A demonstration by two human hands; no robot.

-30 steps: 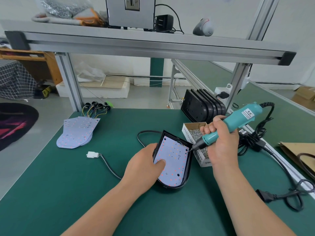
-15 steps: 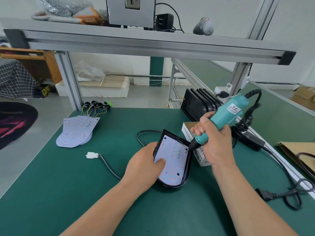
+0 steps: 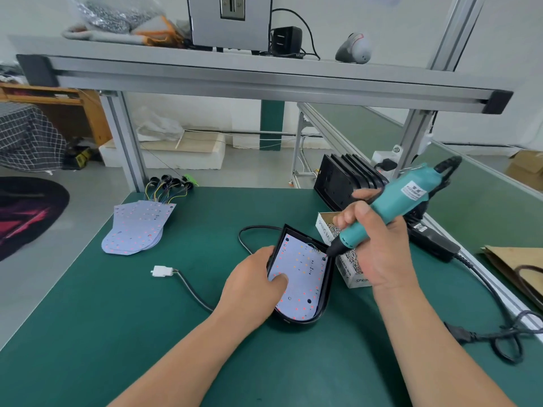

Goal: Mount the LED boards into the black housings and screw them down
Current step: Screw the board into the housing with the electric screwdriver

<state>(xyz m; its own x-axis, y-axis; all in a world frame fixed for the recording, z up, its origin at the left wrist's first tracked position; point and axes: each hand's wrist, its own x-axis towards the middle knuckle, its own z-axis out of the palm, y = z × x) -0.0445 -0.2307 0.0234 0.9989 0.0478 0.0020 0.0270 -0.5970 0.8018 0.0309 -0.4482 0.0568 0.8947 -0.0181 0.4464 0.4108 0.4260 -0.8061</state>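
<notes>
Now | left hand [image 3: 249,286] grips black housing [image 3: 328,284], thumb on LED board [image 3: 302,277] | right hand [image 3: 382,254] grips screwdriver [image 3: 390,207], tip at board corner

One head-worn wide-angle view, facing forward and down on the table [image 3: 117,333], near: left hand [image 3: 252,286] and right hand [image 3: 379,254] centre, shelf beam [image 3: 264,83] 12 o'clock, floor [image 3: 38,295] 9 o'clock.

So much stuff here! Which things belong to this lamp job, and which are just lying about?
Job: left hand holding the black housing, thumb on its LED board; right hand gripping the electric screwdriver; box of screws; spare LED boards; spare housings.
Lying about: paper bag; power adapter on the shelf.
</notes>
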